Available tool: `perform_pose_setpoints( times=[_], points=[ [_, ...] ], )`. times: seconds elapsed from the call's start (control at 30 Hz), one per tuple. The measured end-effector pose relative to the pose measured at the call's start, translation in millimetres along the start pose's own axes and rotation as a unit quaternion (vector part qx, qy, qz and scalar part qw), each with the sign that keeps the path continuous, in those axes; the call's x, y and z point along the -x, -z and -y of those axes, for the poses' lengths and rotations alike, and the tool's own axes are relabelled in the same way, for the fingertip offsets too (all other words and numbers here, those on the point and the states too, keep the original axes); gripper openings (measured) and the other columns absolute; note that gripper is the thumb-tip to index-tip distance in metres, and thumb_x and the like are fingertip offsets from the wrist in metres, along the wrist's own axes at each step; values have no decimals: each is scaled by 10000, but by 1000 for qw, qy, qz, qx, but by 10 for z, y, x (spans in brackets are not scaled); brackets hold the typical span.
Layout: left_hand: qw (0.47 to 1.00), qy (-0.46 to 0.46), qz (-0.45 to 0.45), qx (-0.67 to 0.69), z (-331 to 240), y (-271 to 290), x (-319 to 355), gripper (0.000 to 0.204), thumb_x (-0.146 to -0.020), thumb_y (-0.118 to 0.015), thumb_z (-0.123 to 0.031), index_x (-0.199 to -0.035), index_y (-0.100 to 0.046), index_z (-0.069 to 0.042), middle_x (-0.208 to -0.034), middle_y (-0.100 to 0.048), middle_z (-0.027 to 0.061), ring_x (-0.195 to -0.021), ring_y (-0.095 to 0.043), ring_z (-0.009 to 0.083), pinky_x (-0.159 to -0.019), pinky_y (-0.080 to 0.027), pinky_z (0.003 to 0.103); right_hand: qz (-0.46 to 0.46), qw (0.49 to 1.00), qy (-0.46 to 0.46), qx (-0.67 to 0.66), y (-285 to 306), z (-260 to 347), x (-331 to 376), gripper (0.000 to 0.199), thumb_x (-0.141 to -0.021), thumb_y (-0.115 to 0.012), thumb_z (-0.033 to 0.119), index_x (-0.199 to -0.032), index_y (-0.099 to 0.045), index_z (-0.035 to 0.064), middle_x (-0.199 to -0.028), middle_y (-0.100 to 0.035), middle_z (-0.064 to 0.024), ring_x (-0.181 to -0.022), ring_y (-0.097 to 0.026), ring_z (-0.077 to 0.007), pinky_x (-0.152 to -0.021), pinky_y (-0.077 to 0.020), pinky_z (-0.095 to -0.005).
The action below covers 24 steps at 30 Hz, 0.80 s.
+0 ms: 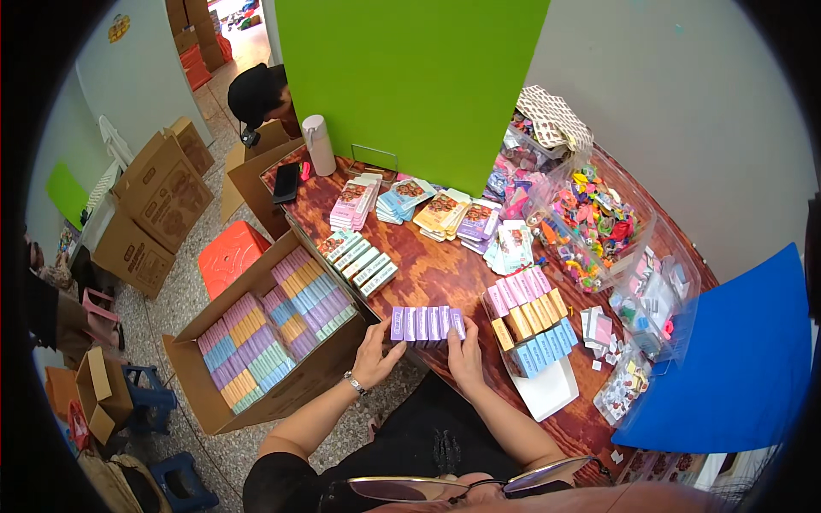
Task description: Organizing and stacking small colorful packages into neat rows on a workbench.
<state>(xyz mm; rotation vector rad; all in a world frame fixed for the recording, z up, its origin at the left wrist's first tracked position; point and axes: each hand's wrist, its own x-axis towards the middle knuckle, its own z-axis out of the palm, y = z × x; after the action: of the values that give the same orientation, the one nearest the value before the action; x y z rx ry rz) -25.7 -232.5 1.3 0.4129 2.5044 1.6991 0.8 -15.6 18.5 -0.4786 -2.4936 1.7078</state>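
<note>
Between my two hands I hold a row of several small purple boxes [427, 325] standing side by side, just over the table's near edge. My left hand [375, 357] presses the left end of the row, and my right hand [464, 356] grips the right end. Right of them, rows of pink [518, 291], yellow [532, 320] and blue boxes [546, 349] stand by a white tray [547, 389]. To the left, several pale green boxes [363, 262] lie in a row. A large open carton [256, 410] below left holds stacked rows of coloured boxes [256, 342].
Stacks of flat coloured cards [443, 214] line the back of the table by a green panel [402, 85]. Clear bins of small colourful pieces [590, 222] stand at the right, near a blue sheet [727, 359]. A red stool [233, 256] is behind the carton. Another person [261, 96] bends beyond the table.
</note>
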Motion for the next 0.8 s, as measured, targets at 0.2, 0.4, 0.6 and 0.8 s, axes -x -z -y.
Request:
perform_pose_setpoints(
  times=[0.2, 0.4, 0.6, 0.8],
  points=[
    [999, -33, -5, -33, -87, -94, 10, 637, -908, -681, -235, -1438, -413, -5, -1247, -499, 185, -1124, -592, 307, -902, -565, 353, 18, 996, 51, 70, 57, -76, 65, 641, -1016, -483, 344, -1508, -272, -8, -1413, -426, -315, -1323, -440, -430, -1103, -347, -456],
    [994, -35, 14, 100, -297, -130, 335, 667, -846, -721, -82, -1422, -394, -6, -1249, -487, 162, -1157, -576, 285, -946, -520, 356, 6, 981, 191, -22, 442, 302, 350, 601, -961, -566, 189, -1479, -341, -18, -1364, -478, -265, -1297, -469, -374, -1088, -367, -412],
    [926, -136, 322, 142, -1138, -221, 598, 771, -872, -726, -71, -1506, -293, -11, -1426, -332, 162, -1357, -419, 277, -1103, -420, 422, -78, 986, 145, 27, 1519, 364, 1183, 623, -882, -660, 198, -1413, -429, -33, -1289, -555, -183, -1190, -567, -270, -1039, -426, -361],
    [867, -197, 425, 171, -1165, -1440, 669, 877, -882, -730, -104, -1559, -180, -14, -1445, -305, 186, -1358, -393, 291, -1113, -413, 392, -208, 975, 67, -25, 2313, -47, 1464, 521, -904, -615, 182, -1360, -479, -29, -1212, -606, -133, -1124, -587, -211, -993, -455, -347]
  ],
)
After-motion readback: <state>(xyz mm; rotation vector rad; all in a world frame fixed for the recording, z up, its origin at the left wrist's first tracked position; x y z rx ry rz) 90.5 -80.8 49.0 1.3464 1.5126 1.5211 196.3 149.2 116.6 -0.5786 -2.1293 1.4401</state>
